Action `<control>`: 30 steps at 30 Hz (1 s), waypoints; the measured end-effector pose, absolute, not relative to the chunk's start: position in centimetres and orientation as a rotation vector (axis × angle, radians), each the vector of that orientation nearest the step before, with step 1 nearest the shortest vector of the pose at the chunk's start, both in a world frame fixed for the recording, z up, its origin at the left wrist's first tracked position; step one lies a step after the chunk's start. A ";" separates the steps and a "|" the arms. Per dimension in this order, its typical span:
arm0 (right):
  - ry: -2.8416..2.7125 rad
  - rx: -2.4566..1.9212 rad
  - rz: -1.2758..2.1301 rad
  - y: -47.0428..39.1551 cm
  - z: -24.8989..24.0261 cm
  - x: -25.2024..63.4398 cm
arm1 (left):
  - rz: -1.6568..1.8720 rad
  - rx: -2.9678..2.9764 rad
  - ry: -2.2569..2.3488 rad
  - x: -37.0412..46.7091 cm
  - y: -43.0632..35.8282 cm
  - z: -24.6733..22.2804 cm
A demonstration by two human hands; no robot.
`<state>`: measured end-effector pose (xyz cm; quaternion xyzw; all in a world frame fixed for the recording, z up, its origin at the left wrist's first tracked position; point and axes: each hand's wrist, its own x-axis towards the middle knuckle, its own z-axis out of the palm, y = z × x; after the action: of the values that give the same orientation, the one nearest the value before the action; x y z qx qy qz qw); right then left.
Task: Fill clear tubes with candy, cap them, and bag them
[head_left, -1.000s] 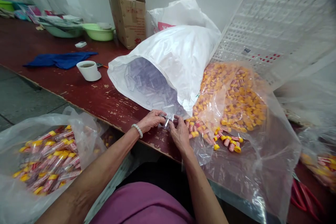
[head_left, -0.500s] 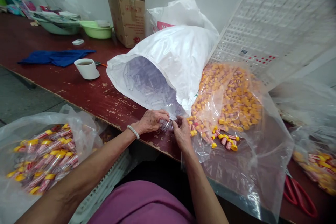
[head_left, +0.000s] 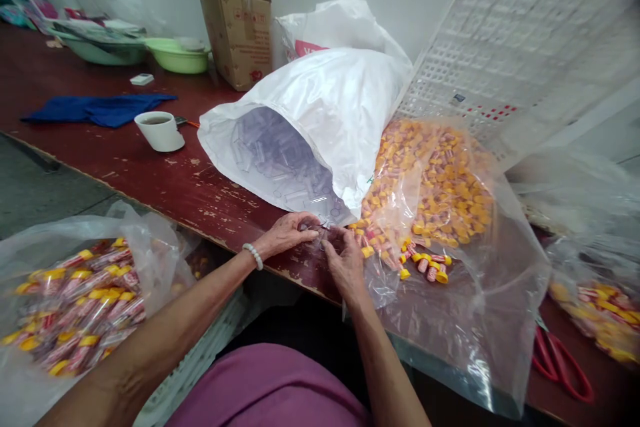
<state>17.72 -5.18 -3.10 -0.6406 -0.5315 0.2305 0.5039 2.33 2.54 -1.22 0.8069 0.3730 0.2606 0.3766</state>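
Observation:
My left hand, with a beaded bracelet on its wrist, is closed on clear plastic tubes at the table's front edge. Close beside it, my right hand has its fingers bent round the same small clear pieces; how many it holds is too small to tell. Just beyond both hands lies the open mouth of a white sack, with many clear tubes inside. To the right, a clear bag holds many yellow-capped pieces, and several loose ones lie at its mouth.
A bag of capped tubes is at the lower left. On the red table are a white cup, blue cloth, green basins and a carton. Red scissors lie right; a white crate leans behind.
The view has shifted slightly, so most things sit a little further left. My fingers have moved a little around the clear tubes, which show less now.

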 end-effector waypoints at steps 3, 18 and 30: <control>-1.334 -1.534 0.588 -5.8 -2.5 16.9 | 0.752 1.831 0.789 2.3 1.4 -1.7; -1.624 -1.627 0.444 -9.1 1.1 18.8 | 0.963 1.603 0.884 4.5 -1.2 -2.2; -1.193 -2.008 0.071 -12.4 -3.3 30.9 | 0.896 1.296 0.855 5.6 -4.2 -0.9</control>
<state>30.94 -12.38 -3.32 -0.7907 -0.4697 0.0278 0.3916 5.59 -4.24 -0.85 0.5648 0.3726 0.3905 0.6242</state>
